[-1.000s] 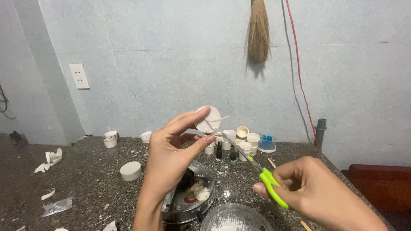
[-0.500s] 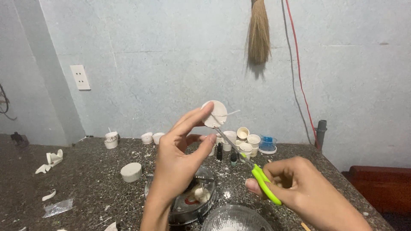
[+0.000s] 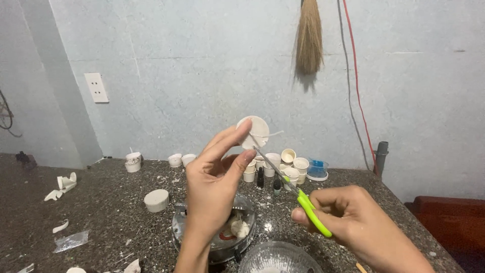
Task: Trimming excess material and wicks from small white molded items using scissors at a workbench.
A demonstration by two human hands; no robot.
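My left hand (image 3: 214, 184) is raised over the dark speckled counter and pinches a small round white disc (image 3: 254, 130) between thumb and fingertips; a thin white wick sticks out to its right. My right hand (image 3: 353, 222) grips scissors with bright green handles (image 3: 312, 215). Their metal blades (image 3: 270, 164) point up and left, with the tips touching the disc's lower edge.
A metal pot (image 3: 222, 237) holding white lumps sits under my left hand, a glass bowl (image 3: 278, 259) at the front edge. Several small white cups (image 3: 293, 162) and dark bottles stand by the wall. A white lid (image 3: 156, 200) and scraps lie left. A broom (image 3: 309, 38) hangs above.
My left hand has lifted the disc slightly higher. My right hand has brought the scissors up and left, so the blades now reach the disc.
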